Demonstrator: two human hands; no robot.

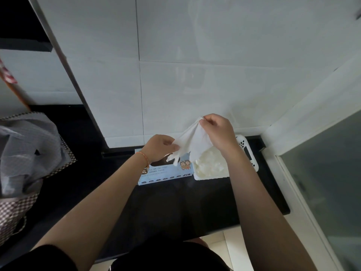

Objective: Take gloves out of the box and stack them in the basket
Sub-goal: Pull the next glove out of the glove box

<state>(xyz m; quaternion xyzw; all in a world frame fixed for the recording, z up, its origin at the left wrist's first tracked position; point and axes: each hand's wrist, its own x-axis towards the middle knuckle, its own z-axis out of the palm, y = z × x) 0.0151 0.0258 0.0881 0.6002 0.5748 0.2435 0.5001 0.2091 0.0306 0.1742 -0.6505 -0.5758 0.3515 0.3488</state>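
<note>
Nearest, below both forearms, the dark counter lay bare. Under the left hand sat the box, its dark opening partly hidden by that hand; just beside it, under the right wrist, stood the white basket, already holding a pale heap of gloves, so part of the work looked done. One glove was stretched in the air between the hands: the left hand pinched its finger end, the right hand pinched its cuff higher up, both closed tight on it. It remained to be laid on the heap, and the box probably held more, though its inside was too dark to tell. Beyond the basket, right of the right hand, lay a white device against the tiled wall; far left sat a checked bag. Nothing blocked the path down into the basket.
</note>
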